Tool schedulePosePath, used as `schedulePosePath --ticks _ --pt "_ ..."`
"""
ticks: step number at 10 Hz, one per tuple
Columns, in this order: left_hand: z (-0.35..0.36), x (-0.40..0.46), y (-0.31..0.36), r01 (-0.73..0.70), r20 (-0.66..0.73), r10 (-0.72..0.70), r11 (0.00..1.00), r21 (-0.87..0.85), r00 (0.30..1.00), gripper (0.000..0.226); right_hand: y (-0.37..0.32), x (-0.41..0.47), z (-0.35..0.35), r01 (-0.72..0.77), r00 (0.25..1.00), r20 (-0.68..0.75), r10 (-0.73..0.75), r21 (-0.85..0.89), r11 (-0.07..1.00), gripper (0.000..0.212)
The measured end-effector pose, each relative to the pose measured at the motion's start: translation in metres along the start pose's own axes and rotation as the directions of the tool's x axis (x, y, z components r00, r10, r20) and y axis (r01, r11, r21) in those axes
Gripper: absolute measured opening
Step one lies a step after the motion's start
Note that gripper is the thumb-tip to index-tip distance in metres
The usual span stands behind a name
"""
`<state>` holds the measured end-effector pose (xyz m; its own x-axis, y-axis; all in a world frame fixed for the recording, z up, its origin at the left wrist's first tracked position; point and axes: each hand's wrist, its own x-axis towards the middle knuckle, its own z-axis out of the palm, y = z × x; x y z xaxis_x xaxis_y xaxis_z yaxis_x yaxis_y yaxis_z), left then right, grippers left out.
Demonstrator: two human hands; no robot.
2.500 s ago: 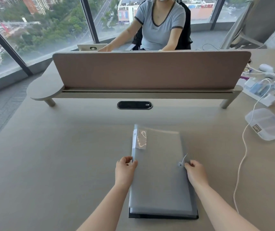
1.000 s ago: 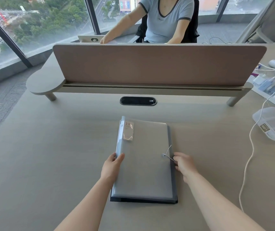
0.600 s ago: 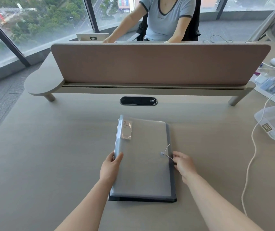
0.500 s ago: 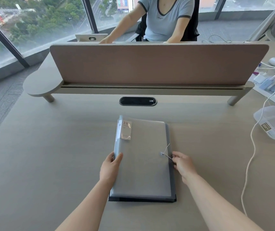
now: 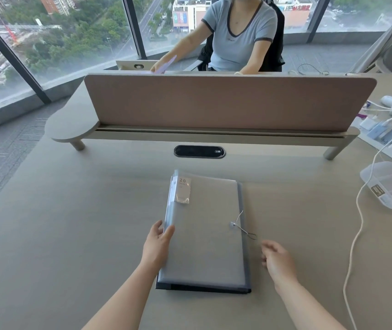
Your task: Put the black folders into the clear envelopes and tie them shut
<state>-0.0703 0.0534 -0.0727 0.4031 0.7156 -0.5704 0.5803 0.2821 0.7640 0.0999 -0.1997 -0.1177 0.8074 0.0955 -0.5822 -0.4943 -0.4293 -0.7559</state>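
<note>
L hand (image 5: 157, 246): my fingers curled on the left long edge of the clear envelope (image 5: 204, 236), thumb on top, pinning it flat.
R hand (image 5: 277, 260): released, fingers loose & apart, holding nothing; sits just right of the envelope, not touching it.
Desk (image 5: 71, 222): beige top, envelope lies flat near centre, long axis running away from me.
Divider (image 5: 226, 103): panel across far side of desk; a person seated behind it.
Clear envelope: frosted, closed flap, sticker reading "20" at far-left corner.
Black folder (image 5: 202, 288): inside/under the envelope, dark edge showing along near end & right side.
Plastic box (image 5: 390, 184): clear, compartmented, well off to the right, white cable (image 5: 354, 225) running past it.
String (image 5: 243, 228): comes off the round button (image 5: 233, 224) by the right edge; loose tail trails toward my R hand, not in it. Wound or not: can't tell.
</note>
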Motion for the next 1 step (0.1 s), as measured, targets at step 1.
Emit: schedulePosePath --ticks 1 --pt "-0.0079 -0.0071 -0.0078 0.002 -0.046 -0.003 1.0 -0.026 0.999 0.064 0.0099 -0.0101 -0.0185 -0.02 0.999 -0.038 0.02 0.011 1.0 0.018"
